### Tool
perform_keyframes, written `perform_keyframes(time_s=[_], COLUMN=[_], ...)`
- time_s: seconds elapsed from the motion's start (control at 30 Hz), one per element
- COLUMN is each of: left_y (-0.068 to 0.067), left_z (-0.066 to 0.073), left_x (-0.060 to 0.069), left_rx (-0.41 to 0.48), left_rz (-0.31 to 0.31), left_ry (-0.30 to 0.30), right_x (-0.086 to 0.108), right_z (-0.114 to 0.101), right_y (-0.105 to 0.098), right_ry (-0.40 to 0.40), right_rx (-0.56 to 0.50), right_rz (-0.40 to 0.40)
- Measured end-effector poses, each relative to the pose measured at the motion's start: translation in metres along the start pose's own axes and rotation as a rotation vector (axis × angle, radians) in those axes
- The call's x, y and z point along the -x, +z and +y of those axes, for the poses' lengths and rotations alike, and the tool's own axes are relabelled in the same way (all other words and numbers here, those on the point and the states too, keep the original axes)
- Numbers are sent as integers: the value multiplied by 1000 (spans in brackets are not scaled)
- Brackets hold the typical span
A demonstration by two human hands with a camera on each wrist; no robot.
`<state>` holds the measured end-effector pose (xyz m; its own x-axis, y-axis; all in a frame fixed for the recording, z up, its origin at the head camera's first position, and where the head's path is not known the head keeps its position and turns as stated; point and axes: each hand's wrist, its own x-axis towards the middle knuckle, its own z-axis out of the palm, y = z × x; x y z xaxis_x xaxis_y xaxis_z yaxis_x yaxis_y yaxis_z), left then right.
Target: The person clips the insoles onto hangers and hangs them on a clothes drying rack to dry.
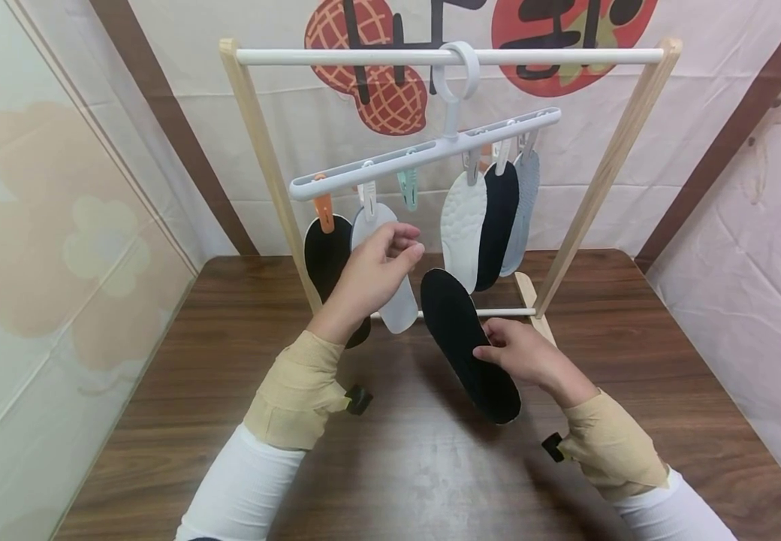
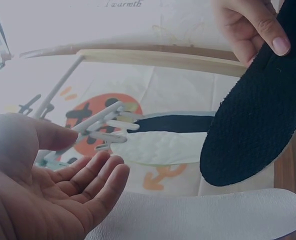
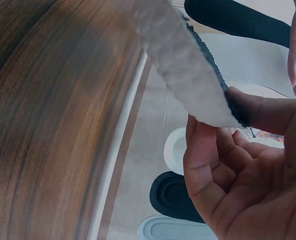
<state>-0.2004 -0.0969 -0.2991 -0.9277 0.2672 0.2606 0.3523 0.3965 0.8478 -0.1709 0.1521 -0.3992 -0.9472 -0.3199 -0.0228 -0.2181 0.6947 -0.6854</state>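
A black insole [image 1: 465,342] is pinched by its edge between the thumb and fingers of my right hand [image 1: 522,349]; in the right wrist view its underside [image 3: 183,65] is white and bumpy. My left hand [image 1: 380,270] is empty, fingers loosely bent, in front of a hanging white insole [image 1: 397,308]. Just above and right of it, a mint-green clip [image 1: 408,188] on the grey hanger [image 1: 424,154] holds nothing. An orange clip [image 1: 324,203] grips another black insole [image 1: 326,255], partly hidden by my left arm.
Right of the green clip hang a white bumpy insole [image 1: 461,233], a black insole [image 1: 499,225] and a grey-blue insole [image 1: 522,214]. The tilted hanger hooks over the white bar [image 1: 363,57] of a wooden-sided rack [image 1: 607,173], standing on a brown wooden table [image 1: 390,466] before a printed cloth.
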Motion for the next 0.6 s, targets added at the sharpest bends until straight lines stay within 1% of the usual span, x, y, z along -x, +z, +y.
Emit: perform_keyframes(time_s=[0.23,0.4,0.53,0.6], left_y=[-2,-3,-3,-4], left_z=[3,5,7,8], left_x=[-3,-5,-7,-7], left_rx=[15,43,96,109], left_rz=[31,36,51,53], left_ry=[21,3,-20,-35], right_x=[0,0,-1,-1], right_z=[-2,-4,-5,-5], right_y=[-4,-6,-8,-8], right_ry=[3,10,14,16], right_rx=[-25,-30,-32,-32], right_rz=[7,9,5,2])
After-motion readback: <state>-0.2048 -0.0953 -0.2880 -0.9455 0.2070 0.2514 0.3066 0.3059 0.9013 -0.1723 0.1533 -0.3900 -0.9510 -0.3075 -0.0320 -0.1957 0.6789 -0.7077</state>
